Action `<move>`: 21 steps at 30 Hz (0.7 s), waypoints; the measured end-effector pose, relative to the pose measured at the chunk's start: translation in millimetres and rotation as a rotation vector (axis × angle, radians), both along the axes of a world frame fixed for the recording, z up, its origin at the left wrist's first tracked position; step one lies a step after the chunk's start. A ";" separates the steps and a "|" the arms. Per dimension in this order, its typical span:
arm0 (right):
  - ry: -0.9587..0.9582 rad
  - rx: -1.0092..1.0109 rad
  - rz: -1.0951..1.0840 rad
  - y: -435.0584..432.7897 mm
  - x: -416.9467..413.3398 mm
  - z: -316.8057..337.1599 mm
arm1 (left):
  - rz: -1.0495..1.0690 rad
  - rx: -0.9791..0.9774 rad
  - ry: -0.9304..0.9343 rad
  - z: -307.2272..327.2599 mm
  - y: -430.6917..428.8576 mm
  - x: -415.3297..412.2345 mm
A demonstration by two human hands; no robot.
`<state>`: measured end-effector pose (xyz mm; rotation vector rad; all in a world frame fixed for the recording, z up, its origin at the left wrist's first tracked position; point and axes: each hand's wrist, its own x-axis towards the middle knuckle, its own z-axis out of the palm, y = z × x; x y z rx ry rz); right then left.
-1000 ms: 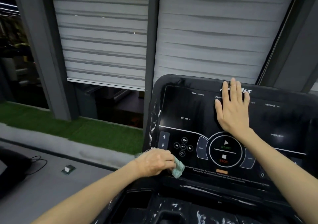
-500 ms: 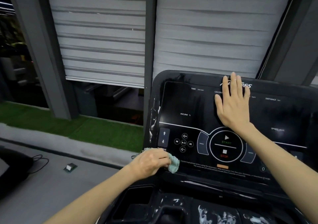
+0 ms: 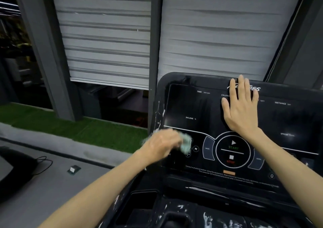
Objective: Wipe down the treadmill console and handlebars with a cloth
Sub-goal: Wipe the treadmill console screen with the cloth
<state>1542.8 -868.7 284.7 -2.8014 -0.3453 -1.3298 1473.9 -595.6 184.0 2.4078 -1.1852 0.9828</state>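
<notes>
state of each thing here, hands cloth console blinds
left hand: closed on the cloth, motion-blurred
cloth: bunched, against the console's lower left
right hand: open, flat on the console
treadmill console: displays dark, edge flecked white
left blind: part raised
right blind: lowered behind the console
</notes>
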 end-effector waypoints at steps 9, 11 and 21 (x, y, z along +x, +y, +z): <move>-0.007 -0.013 -0.007 0.6 0.0 1.5 | -0.012 0.091 -0.027 -13.6 35.9 -8.3; -0.004 -0.012 -0.007 1.4 -0.5 1.6 | 0.062 0.018 -0.088 22.0 39.2 9.2; -0.016 -0.001 -0.005 1.4 -1.2 0.4 | 0.242 -0.126 -0.140 134.4 35.3 65.7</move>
